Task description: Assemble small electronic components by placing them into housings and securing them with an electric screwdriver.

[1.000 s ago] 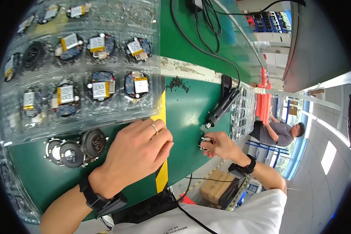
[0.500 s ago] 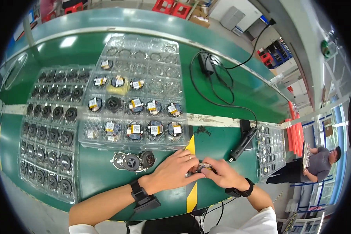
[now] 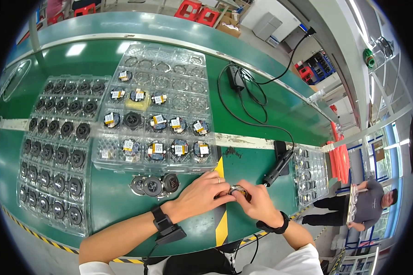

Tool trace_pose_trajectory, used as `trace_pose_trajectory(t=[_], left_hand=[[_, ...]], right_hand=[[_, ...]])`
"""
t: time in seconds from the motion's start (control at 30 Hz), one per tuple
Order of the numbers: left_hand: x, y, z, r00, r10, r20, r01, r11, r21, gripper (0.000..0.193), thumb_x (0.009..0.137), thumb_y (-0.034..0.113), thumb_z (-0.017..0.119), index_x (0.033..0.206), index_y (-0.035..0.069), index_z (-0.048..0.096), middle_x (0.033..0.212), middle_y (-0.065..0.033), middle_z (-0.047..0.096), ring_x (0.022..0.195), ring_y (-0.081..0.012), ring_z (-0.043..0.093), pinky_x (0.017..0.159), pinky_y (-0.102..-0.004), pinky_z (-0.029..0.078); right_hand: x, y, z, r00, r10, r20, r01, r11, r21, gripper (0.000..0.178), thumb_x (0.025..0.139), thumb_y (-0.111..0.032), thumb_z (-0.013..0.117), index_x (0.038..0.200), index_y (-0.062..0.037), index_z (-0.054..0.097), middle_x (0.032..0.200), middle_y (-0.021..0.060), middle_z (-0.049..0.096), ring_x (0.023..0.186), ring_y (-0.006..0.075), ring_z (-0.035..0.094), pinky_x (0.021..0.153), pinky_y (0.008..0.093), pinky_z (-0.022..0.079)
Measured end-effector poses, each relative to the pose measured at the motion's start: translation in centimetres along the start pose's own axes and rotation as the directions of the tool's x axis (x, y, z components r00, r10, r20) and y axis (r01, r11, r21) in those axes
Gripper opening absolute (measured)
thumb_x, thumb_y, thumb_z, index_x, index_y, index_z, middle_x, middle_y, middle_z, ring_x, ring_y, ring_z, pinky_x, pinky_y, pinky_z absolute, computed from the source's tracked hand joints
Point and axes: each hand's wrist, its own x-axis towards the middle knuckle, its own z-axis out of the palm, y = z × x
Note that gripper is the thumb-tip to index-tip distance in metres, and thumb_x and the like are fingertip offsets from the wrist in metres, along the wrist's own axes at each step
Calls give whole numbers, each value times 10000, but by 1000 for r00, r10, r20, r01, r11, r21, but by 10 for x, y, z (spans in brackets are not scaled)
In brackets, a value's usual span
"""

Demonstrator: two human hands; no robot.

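Both hands meet over the yellow-and-black tape strip near the front of the green bench. Between their fingertips is a small round electronic module (image 3: 238,190), with a metallic rim and some orange showing; much of it is covered. My left hand (image 3: 202,195) steadies it from the left, thumb and fingertips closed in. My right hand (image 3: 258,204) pinches it from the other side. Left of my left hand, three round parts with black discs (image 3: 152,186) lie close together on the bench. A black electric screwdriver (image 3: 278,168) lies beyond my right hand, its tip pointing toward me.
A stacked clear tray (image 3: 188,158) holds several round circuit modules with labels. At left, another clear tray (image 3: 55,142) carries rows of black round parts. A smaller tray (image 3: 311,176) sits at right. Black cables (image 3: 250,91) run behind. A co-worker (image 3: 369,201) holds a tray.
The whole view has shifted slightly. Both hands stay around the module, and the right fingers have changed position a little on it. The co-worker at right has moved.
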Motion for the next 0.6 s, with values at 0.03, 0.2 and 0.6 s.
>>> trace_pose_trajectory(t=[0.03, 0.2, 0.6], left_hand=[[0, -1, 0, 1000, -7, -5, 6, 1000, -8, 284, 927, 297, 726, 818, 57, 620, 749, -44, 558, 819, -251, 506, 806, -373, 449], [-3, -3, 1, 1000, 17, -21, -17, 1000, -11, 271, 936, 295, 713, 829, 60, 629, 747, -46, 559, 819, -250, 508, 813, -381, 451], [0, 8, 8, 954, 301, -15, -292, 935, 200, 321, 936, 247, 707, 719, 74, 545, 658, -45, 530, 732, -236, 513, 727, -371, 442]], right_hand=[[-1, -1, 1, 1000, 24, -15, -23, 1000, 17, 121, 925, -90, 683, 945, 2, 607, 610, 148, 587, 469, 294, 577, 458, 361, 401], [-4, -6, 9, 994, 9, -110, -13, 999, -32, 113, 924, -72, 676, 949, 10, 601, 602, 143, 581, 462, 277, 571, 461, 348, 407], [12, 14, 0, 982, 147, -118, -159, 982, -97, 114, 952, -85, 654, 964, 16, 602, 588, 110, 593, 494, 186, 570, 483, 325, 423]])
